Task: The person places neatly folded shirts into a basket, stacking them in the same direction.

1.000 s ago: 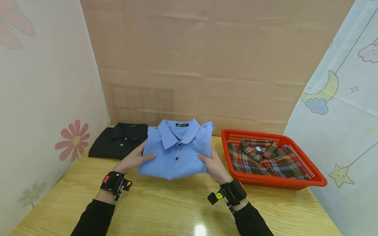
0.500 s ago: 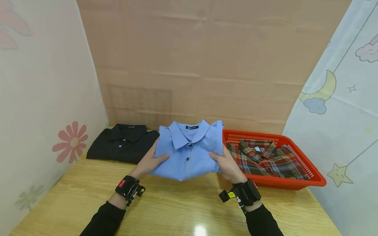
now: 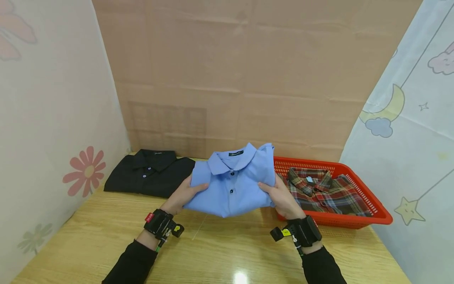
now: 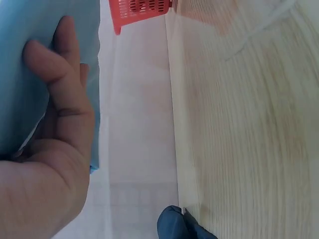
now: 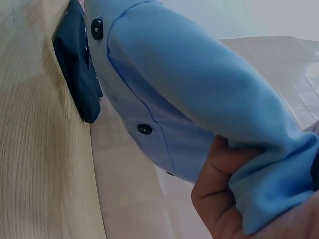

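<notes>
A folded light blue shirt [image 3: 231,185] with dark buttons is held up over the table, its collar toward the back. My left hand [image 3: 185,195] grips its left side, thumb on the front. My right hand [image 3: 283,197] grips the opposite side the same way. In the left wrist view, fingers of the left hand [image 4: 62,119] curl at the blue cloth [image 4: 30,99]. The right wrist view shows the right hand [image 5: 219,194] pinching a fold of the shirt [image 5: 199,79]. The fingers behind the shirt are hidden in the head view.
A folded black shirt [image 3: 149,173] lies at the back left of the wooden table [image 3: 220,248]. At the back right stands a red plastic basket [image 3: 381,215] with a folded plaid shirt [image 3: 326,193] in it. A cardboard wall [image 3: 248,79] closes off the back.
Both hands have carried the blue shirt to the right. It now overlaps the basket's left edge in the head view, tilts slightly, and shows more of the black shirt.
</notes>
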{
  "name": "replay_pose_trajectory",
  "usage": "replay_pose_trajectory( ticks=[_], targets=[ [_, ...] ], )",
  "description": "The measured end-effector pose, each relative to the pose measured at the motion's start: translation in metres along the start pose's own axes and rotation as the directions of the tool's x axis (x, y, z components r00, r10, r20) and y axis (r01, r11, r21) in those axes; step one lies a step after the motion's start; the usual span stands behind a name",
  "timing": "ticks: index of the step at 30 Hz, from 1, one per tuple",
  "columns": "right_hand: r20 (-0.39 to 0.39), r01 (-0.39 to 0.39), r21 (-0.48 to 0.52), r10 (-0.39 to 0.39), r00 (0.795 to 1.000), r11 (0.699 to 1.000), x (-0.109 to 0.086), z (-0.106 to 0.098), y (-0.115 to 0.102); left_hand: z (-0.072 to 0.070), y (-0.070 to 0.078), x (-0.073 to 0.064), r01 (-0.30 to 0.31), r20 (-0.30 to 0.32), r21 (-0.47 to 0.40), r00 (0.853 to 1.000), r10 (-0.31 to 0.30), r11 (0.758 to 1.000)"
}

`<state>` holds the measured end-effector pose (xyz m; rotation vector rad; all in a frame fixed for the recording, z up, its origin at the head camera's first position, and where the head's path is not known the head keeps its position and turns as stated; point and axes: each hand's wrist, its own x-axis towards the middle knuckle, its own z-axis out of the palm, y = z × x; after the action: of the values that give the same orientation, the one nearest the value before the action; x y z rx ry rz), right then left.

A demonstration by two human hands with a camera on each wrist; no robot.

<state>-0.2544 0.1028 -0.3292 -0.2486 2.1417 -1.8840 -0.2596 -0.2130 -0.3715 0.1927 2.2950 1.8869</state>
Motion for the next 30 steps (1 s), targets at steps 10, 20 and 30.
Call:
replay_pose_trajectory(
  ticks=[10, 20, 30],
  targets=[
    [-0.009, -0.002, -0.023, 0.002, 1.000, 1.000, -0.008, -0.020, 0.005, 0.017, 0.002, 0.000, -0.019, 0.032, -0.040, 0.999, 0.020, 0.999],
    [0.090, 0.018, -0.174, -0.002, 0.996, 0.985, -0.014, -0.045, -0.001, 0.026, 0.012, 0.000, -0.072, 0.018, -0.071, 0.997, 0.074, 0.995],
    [0.021, 0.039, -0.202, -0.036, 0.999, 0.979, -0.021, -0.062, -0.004, 0.045, 0.021, 0.008, -0.105, 0.017, -0.121, 0.994, 0.108, 0.987]
  ],
)
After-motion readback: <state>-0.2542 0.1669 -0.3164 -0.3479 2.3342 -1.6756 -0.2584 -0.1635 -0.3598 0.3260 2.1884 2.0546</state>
